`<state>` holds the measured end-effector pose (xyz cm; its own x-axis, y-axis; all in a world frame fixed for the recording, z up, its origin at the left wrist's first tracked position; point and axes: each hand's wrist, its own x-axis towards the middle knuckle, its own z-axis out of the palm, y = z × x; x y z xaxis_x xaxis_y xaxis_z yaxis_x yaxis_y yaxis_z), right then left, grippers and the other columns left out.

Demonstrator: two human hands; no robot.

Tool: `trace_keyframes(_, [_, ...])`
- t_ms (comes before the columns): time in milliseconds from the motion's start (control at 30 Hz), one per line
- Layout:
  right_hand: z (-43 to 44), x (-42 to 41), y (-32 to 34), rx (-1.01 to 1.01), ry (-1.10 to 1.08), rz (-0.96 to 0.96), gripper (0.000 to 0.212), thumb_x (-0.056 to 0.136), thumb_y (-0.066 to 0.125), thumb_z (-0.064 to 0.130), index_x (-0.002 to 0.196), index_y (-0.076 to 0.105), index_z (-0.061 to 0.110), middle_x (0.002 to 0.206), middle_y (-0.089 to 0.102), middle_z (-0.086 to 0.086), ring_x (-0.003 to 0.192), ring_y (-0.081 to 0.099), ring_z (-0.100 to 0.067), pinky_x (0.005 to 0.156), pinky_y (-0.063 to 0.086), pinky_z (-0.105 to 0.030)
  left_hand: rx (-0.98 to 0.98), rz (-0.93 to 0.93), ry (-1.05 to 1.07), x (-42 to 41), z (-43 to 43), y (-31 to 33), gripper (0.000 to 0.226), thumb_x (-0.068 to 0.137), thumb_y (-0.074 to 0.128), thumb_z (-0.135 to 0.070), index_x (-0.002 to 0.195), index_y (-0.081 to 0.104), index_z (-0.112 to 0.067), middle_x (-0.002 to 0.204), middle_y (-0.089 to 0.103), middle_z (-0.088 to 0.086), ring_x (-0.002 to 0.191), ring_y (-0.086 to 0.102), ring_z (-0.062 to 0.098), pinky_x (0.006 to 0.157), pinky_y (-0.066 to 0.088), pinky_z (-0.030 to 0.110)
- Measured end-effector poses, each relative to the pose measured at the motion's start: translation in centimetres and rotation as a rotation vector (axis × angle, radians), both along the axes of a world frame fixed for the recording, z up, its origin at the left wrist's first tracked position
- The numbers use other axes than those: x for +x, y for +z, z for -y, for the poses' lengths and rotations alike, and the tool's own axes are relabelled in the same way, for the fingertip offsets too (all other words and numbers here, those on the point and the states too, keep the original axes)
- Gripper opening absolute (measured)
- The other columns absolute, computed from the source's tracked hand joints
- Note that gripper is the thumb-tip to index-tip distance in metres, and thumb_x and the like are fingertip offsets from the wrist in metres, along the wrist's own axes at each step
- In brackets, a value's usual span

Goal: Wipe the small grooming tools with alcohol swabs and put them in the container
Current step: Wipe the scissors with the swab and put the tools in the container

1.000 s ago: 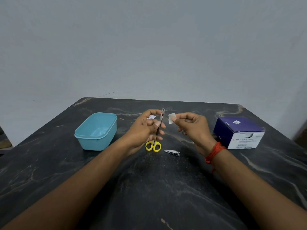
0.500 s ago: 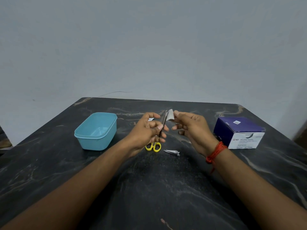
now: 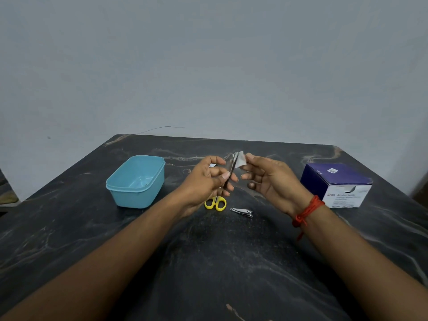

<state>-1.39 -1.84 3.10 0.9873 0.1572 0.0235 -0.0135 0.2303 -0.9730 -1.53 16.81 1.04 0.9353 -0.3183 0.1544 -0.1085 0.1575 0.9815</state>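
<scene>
My left hand [image 3: 208, 179] grips a thin metal tool [image 3: 231, 169], likely tweezers, upright above the table. My right hand [image 3: 271, 179] pinches a white alcohol swab [image 3: 240, 159] against the tool's upper tip. Small scissors with yellow handles [image 3: 215, 203] lie on the table just below my left hand, blades hidden behind it. A silver nail clipper [image 3: 242, 212] lies to their right. The light blue container [image 3: 136, 181] stands open at the left and looks empty.
A purple and white box of alcohol swabs [image 3: 338, 185] stands at the right of the dark marble table [image 3: 208, 262]. A small white scrap [image 3: 212, 165] lies behind my left hand. A grey wall rises behind the table's far edge.
My right hand has brought the swab leftward from a small gap onto the tip of the tool. The left hand has stayed nearly in place with the tool.
</scene>
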Motion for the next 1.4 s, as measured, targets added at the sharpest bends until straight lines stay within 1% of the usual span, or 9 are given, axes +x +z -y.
trace_keyframes(167, [0.3, -0.1, 0.3, 0.011, 0.059, -0.026, 0.012, 0.090, 0.064, 0.014, 0.095, 0.074, 0.010, 0.082, 0.072, -0.005, 0.070, 0.070, -0.014, 0.066, 0.045, -0.027, 0.003, 0.006, -0.008, 0.0, -0.1, 0.1, 0.027, 0.099, 0.049, 0.005, 0.122, 0.041, -0.006, 0.088, 0.069, 0.012, 0.070, 0.064, 0.018, 0.062, 0.055, 0.027])
trace_keyframes(333, [0.5, 0.1, 0.0, -0.033, 0.062, 0.015, 0.020, 0.085, 0.068, 0.010, 0.104, 0.073, 0.006, 0.084, 0.075, -0.004, 0.067, 0.069, -0.011, 0.062, 0.048, -0.021, 0.024, 0.015, -0.013, 0.0, -0.1, 0.2, 0.024, 0.099, 0.049, 0.005, 0.118, 0.042, -0.008, 0.090, 0.069, 0.014, 0.069, 0.064, 0.018, 0.062, 0.054, 0.028])
trace_keyframes(433, [0.4, 0.1, -0.1, -0.062, 0.037, 0.050, 0.027, 0.073, 0.076, 0.016, 0.098, 0.075, 0.007, 0.083, 0.074, -0.004, 0.064, 0.065, -0.011, 0.063, 0.046, -0.022, 0.054, 0.033, -0.026, 0.0, 0.0, 0.0, 0.022, 0.099, 0.050, 0.003, 0.114, 0.043, -0.011, 0.092, 0.069, 0.015, 0.070, 0.064, 0.019, 0.062, 0.053, 0.029])
trace_keyframes(633, [0.1, 0.2, -0.5, -0.200, -0.033, 0.181, 0.028, 0.069, 0.079, 0.025, 0.091, 0.078, 0.008, 0.080, 0.074, -0.006, 0.061, 0.059, -0.011, 0.061, 0.043, -0.024, 0.063, 0.051, -0.024, -0.1, 0.2, 0.0, 0.021, 0.099, 0.050, 0.003, 0.115, 0.042, -0.008, 0.091, 0.070, 0.015, 0.070, 0.064, 0.020, 0.059, 0.053, 0.027])
trace_keyframes(767, [0.1, 0.3, -0.7, -0.239, -0.092, 0.206, 0.031, 0.075, 0.078, 0.029, 0.097, 0.078, 0.007, 0.092, 0.076, -0.011, 0.063, 0.057, -0.012, 0.062, 0.043, -0.027, 0.044, 0.042, -0.022, -0.3, 0.2, 0.1, 0.022, 0.099, 0.051, 0.003, 0.115, 0.041, -0.008, 0.092, 0.071, 0.014, 0.068, 0.064, 0.019, 0.058, 0.053, 0.026])
trace_keyframes(867, [0.0, 0.4, -0.6, -0.251, -0.172, 0.239, 0.019, 0.085, 0.075, 0.019, 0.097, 0.077, 0.004, 0.086, 0.075, -0.009, 0.059, 0.054, -0.010, 0.059, 0.042, -0.027, 0.044, 0.034, -0.036, -0.3, 0.2, 0.1, 0.024, 0.098, 0.053, 0.002, 0.116, 0.041, -0.008, 0.095, 0.072, 0.016, 0.069, 0.065, 0.019, 0.058, 0.053, 0.027])
trace_keyframes(967, [-0.2, 0.4, -0.6, -0.290, -0.232, 0.297, 0.014, 0.090, 0.069, 0.015, 0.095, 0.077, 0.005, 0.090, 0.074, -0.020, 0.057, 0.051, -0.008, 0.057, 0.043, -0.026, 0.043, 0.030, -0.053, -0.5, 0.2, 0.2, 0.028, 0.096, 0.057, 0.000, 0.117, 0.041, -0.008, 0.100, 0.074, 0.017, 0.074, 0.070, 0.023, 0.059, 0.055, 0.027])
trace_keyframes(1200, [0.1, 0.7, -0.7, -0.266, -0.305, 0.355, 0.013, 0.092, 0.066, 0.012, 0.096, 0.077, 0.006, 0.093, 0.077, -0.010, 0.057, 0.052, -0.006, 0.054, 0.045, -0.017, 0.063, 0.022, -0.060, -0.6, 0.2, 0.2, 0.041, 0.092, 0.064, -0.001, 0.128, 0.045, -0.007, 0.102, 0.075, 0.018, 0.086, 0.075, 0.029, 0.067, 0.060, 0.027])
trace_keyframes(1400, [0.1, 0.8, -0.9, -0.284, -0.297, 0.322, 0.013, 0.089, 0.071, 0.018, 0.093, 0.078, 0.008, 0.088, 0.077, -0.010, 0.057, 0.053, -0.007, 0.055, 0.043, -0.022, 0.091, 0.071, 0.037, -0.6, 0.2, 0.2, 0.034, 0.092, 0.064, 0.000, 0.121, 0.047, -0.004, 0.095, 0.077, 0.017, 0.072, 0.073, 0.022, 0.065, 0.060, 0.026])
